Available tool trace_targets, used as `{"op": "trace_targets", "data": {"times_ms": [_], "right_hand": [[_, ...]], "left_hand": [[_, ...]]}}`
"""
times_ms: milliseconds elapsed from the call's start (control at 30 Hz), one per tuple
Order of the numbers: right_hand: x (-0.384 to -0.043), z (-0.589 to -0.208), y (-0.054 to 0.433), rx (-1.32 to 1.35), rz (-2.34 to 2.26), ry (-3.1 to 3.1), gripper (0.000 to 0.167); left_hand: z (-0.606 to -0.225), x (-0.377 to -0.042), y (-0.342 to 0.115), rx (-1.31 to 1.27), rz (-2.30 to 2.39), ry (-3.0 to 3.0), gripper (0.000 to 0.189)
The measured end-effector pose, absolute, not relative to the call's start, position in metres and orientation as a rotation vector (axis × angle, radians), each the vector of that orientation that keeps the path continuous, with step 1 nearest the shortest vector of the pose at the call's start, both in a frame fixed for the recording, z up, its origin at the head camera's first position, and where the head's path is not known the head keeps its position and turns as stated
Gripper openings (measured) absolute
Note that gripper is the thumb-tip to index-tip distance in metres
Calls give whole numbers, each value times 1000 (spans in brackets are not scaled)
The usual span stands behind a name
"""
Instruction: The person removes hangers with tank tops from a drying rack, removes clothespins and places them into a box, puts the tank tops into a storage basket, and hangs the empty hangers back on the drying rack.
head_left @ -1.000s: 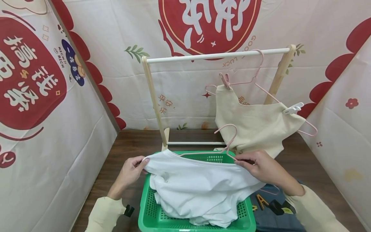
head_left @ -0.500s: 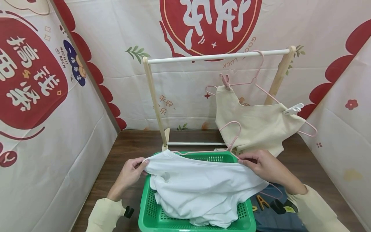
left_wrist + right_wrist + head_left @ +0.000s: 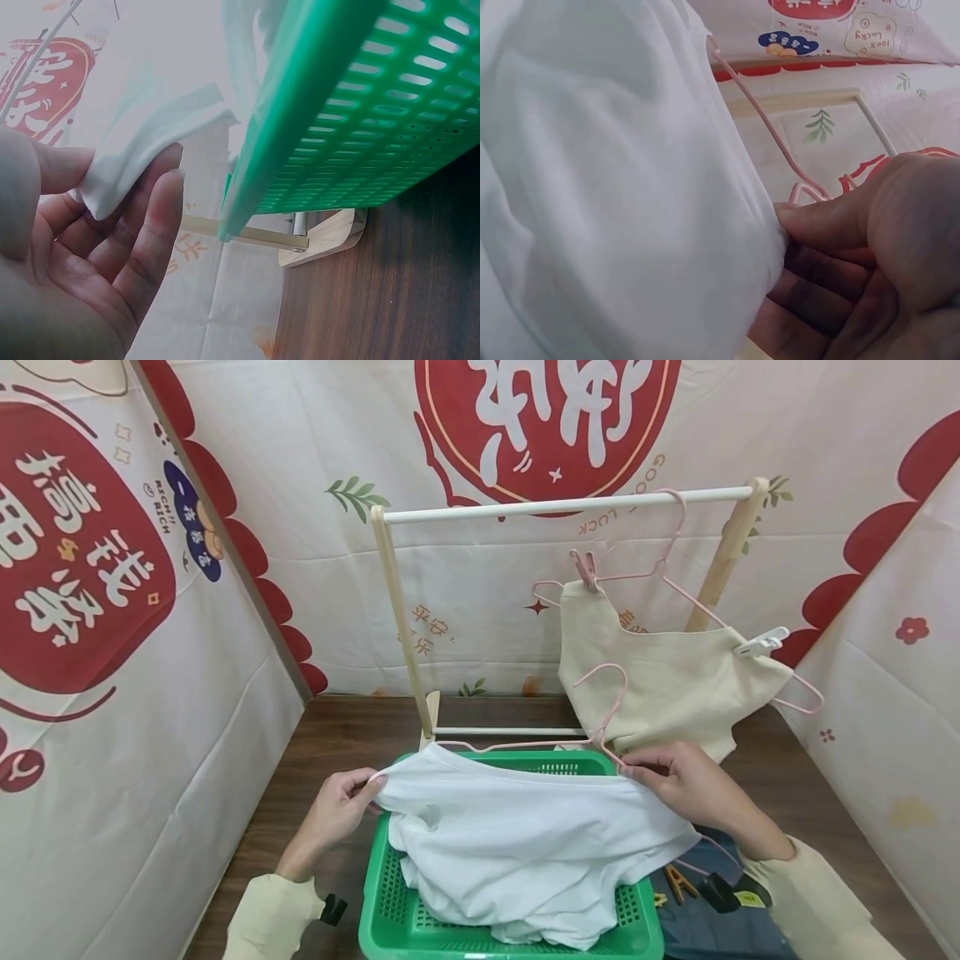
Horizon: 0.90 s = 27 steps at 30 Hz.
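A white shirt (image 3: 525,827) is spread over the green basket (image 3: 372,893). My left hand (image 3: 339,810) pinches its left shoulder corner between thumb and fingers; the cloth end (image 3: 124,165) shows in the left wrist view. At the neckline's right, my right hand (image 3: 693,785) pinches the shirt's edge together with a pink hanger (image 3: 613,710). This hanger's hook points up. Its right end (image 3: 720,852) comes out past the shirt's right side, while its left arm lies behind the neckline. In the right wrist view, the hanger wire (image 3: 769,131) runs behind the cloth.
A rack with a white top rail (image 3: 487,512) stands behind the basket. From it hangs a cream top (image 3: 660,677) on another pink hanger, held by a pink clothespin (image 3: 585,570) and a white one (image 3: 761,643). Yellow clothespins (image 3: 680,883) lie on dark blue cloth (image 3: 720,931) at right.
The pink hanger has shifted up and slightly right; its right end sticks out further from the shirt. My right hand has moved slightly right with the shirt edge. My left hand has stayed nearly still.
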State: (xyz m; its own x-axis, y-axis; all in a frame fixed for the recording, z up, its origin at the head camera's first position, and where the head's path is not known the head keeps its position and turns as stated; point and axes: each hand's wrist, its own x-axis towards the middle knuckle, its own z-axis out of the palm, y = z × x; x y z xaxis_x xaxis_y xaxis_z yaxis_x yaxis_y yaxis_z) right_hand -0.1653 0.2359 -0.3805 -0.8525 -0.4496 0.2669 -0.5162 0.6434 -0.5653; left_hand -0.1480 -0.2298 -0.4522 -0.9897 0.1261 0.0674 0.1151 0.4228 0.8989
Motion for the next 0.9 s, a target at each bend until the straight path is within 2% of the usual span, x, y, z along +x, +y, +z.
{"op": "trace_targets", "data": {"times_ms": [333, 633, 900], "right_hand": [[-166, -379, 237, 737, 1010, -2809, 13], [-165, -378, 235, 694, 1018, -2805, 11], [-162, -373, 232, 457, 1126, -2885, 20]], "left_hand": [[-455, -149, -231, 284, 1644, 2670, 20], [-456, -148, -231, 214, 1631, 2648, 18], [-460, -148, -237, 285, 1624, 2633, 19]]}}
